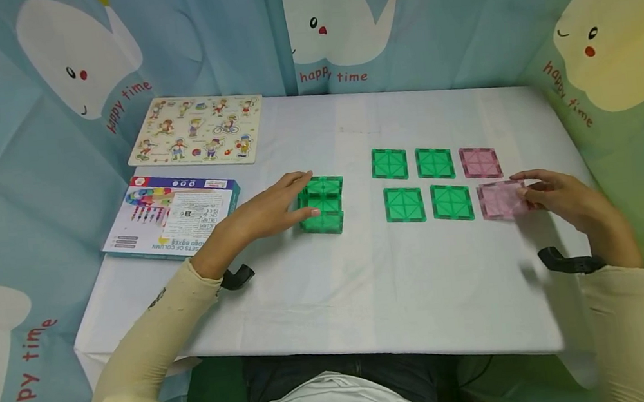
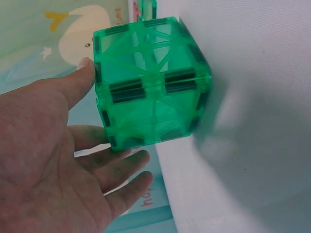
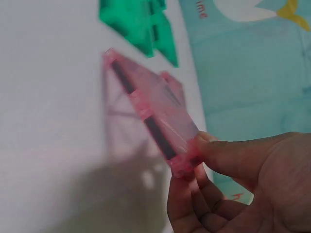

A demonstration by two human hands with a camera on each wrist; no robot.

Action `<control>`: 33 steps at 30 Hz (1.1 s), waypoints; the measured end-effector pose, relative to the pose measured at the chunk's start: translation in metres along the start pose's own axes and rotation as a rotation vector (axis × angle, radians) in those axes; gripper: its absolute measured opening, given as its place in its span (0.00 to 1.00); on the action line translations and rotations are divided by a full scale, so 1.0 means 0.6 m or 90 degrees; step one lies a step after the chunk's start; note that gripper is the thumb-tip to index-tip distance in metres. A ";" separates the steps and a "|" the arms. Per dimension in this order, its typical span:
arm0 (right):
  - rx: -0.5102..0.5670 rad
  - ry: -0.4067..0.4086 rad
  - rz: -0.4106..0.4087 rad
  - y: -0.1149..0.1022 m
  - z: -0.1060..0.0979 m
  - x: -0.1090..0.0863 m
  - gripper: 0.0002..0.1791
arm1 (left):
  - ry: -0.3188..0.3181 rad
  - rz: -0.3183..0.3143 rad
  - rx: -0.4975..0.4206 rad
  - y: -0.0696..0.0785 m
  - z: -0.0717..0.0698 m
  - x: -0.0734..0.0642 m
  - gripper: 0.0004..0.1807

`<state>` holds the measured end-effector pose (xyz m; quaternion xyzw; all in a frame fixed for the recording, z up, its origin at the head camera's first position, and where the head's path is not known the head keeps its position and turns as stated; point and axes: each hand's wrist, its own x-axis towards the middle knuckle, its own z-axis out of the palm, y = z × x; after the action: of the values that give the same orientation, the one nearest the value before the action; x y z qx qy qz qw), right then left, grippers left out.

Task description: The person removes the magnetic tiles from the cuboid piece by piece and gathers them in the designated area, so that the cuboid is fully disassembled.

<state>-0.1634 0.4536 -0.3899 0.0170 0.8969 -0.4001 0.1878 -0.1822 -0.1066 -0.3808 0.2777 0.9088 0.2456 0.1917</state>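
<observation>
On the white table stands a translucent green cube (image 1: 324, 204) built from square magnetic tiles. My left hand (image 1: 267, 209) is at its left side, thumb and fingers spread, with the thumb tip right at the cube's edge in the left wrist view. At the right, my right hand (image 1: 569, 200) pinches a translucent pink square magnetic tile (image 3: 155, 111) by one corner between thumb and fingers. The tile is tilted, and its shadow falls on the cloth. Beyond it lies another pink tile (image 1: 481, 163). Several green tiles (image 1: 404, 205) lie flat in two rows between the cube and the pink tiles.
A boxed toy set (image 1: 172, 212) lies at the table's left, below a wooden picture puzzle board (image 1: 199, 132). Printed curtains (image 1: 224, 35) enclose the back and sides. The table's front edge (image 1: 372, 355) is close to the person's lap.
</observation>
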 end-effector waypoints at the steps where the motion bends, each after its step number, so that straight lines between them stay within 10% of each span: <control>1: -0.014 -0.004 0.012 0.003 0.001 0.003 0.19 | 0.000 -0.001 0.000 0.000 0.001 0.000 0.48; 11: -0.223 0.045 0.065 -0.003 0.021 0.022 0.32 | 0.002 -0.007 0.000 0.000 0.001 0.000 0.48; 21: -0.244 0.135 0.021 -0.065 0.063 0.027 0.31 | -0.002 0.017 -0.011 -0.003 -0.003 -0.003 0.41; 33: -0.248 0.087 -0.381 -0.257 0.250 0.025 0.21 | -0.005 0.026 -0.010 -0.005 -0.007 -0.002 0.35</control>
<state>-0.1569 0.2387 -0.3768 -0.2556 0.9321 -0.2567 0.0015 -0.1848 -0.1108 -0.3787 0.2957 0.9002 0.2554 0.1924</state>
